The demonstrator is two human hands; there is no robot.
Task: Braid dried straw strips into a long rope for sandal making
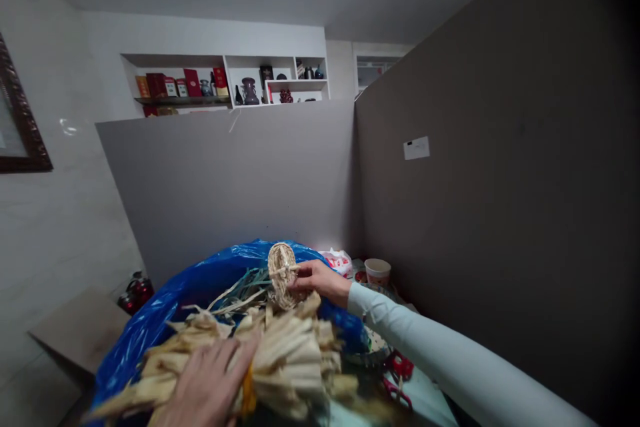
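In my right hand [323,280] is a small oval woven straw piece [281,260], pinched at its right side and standing roughly upright over the open blue plastic bag [200,273]. My left hand [210,373] curls over a bundle of dried corn husks [290,360] at the bag's near side. A yellow-orange band [249,392] shows around the bundle beside my fingers. The bundle's right end is blurred, and my left thumb is mostly hidden. Loose husk strips and bluish-green strands [249,290] lie in the bag behind the bundle.
Right of the bag, red-handled scissors [399,380] lie on the table [425,393] under my right forearm. A paper cup [377,271] and a white-and-red plastic bag [339,261] stand farther back. Grey partitions [240,180] enclose the far and right sides.
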